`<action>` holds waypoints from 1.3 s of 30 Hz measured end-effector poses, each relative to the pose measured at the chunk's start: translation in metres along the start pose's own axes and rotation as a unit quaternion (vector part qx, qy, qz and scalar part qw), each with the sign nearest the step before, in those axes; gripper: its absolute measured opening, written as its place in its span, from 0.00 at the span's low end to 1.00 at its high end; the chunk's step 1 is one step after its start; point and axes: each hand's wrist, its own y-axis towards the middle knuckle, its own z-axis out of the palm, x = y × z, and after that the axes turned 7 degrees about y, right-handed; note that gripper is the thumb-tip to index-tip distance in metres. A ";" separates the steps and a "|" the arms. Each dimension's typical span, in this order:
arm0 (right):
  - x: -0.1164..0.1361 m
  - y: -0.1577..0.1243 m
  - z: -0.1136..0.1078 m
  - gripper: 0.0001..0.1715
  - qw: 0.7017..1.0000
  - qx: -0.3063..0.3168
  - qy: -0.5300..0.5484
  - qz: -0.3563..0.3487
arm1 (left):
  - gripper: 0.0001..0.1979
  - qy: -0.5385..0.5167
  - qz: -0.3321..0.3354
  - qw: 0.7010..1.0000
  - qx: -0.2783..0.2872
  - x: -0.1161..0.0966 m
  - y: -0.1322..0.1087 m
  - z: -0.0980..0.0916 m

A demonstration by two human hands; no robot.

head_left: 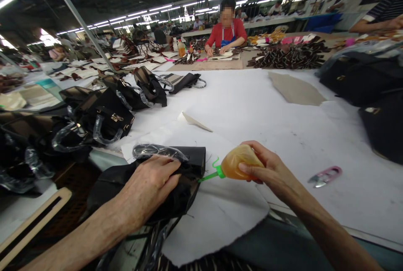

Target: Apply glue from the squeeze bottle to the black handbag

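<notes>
My left hand (150, 183) presses down on a black handbag (189, 159) at the near edge of the white table, fingers curled over its folded top. A plastic-wrapped handle (157, 150) lies just above the hand. My right hand (267, 166) grips a small amber squeeze bottle of glue (236, 162). Its green nozzle (209, 175) points left and touches the bag's edge. A sheet of white paper (220, 216) lies under the bag.
Several black handbags (107, 115) with wrapped handles crowd the left side, more dark bags (362, 77) at the right. Pink thread snips (324, 176) lie right of my hand. A beige cut piece (294, 88) lies farther back. A person in red (226, 31) works across the table.
</notes>
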 end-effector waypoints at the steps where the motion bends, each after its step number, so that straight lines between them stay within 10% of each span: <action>1: 0.001 0.000 0.000 0.20 1.000 0.001 0.001 0.002 | 0.10 -0.001 -0.001 1.000 0.000 0.000 0.000 -0.001; 39: -0.009 -0.044 0.023 0.23 0.972 -0.038 0.206 0.105 | 0.09 -0.030 -0.030 0.999 -0.002 -0.002 0.002 -0.003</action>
